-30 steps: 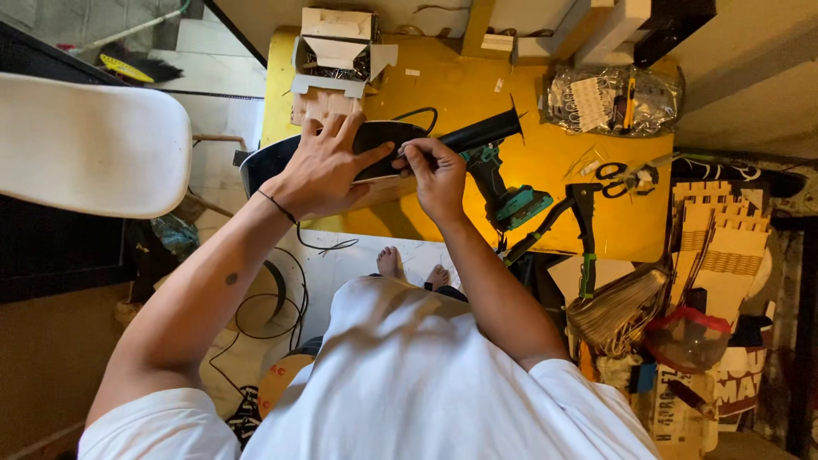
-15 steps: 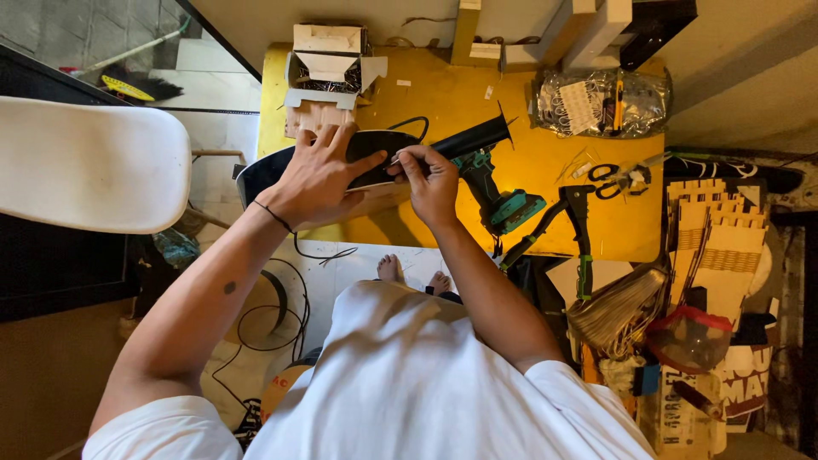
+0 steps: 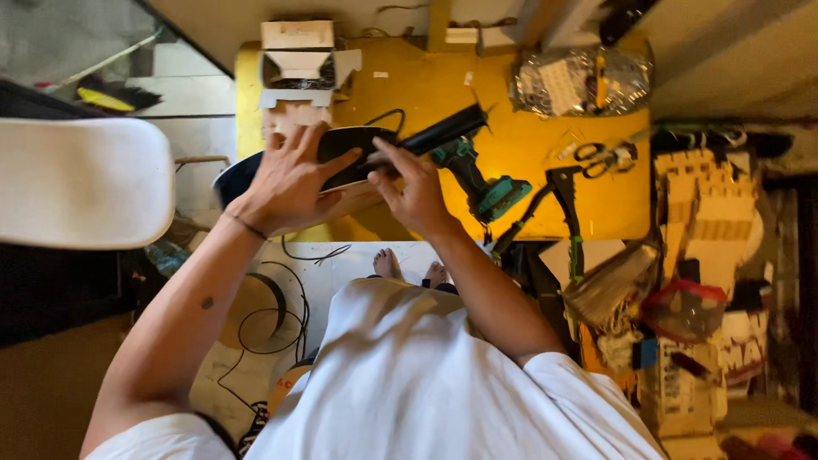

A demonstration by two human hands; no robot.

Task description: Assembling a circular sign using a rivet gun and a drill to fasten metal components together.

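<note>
A dark, flat oval board [image 3: 358,143] lies across the near left part of a yellow table [image 3: 511,183]. My left hand [image 3: 290,179] presses flat on it with fingers spread. My right hand [image 3: 413,192] is pinched at the board's right end, holding a small dark thing that I cannot make out. Just right of that hand lies a green and black cordless drill [image 3: 473,166], its black barrel pointing up and away.
A white chair [image 3: 81,183] stands at the left. Open cardboard boxes [image 3: 298,64] sit at the table's far left, a foil bag [image 3: 579,81] and scissors [image 3: 601,158] at the right. Cardboard pieces and clutter [image 3: 716,221] fill the right side. Cables [image 3: 264,315] lie on the floor.
The view has shifted slightly. Both hands stay on the dark board, with the right hand's fingers working at its right end.
</note>
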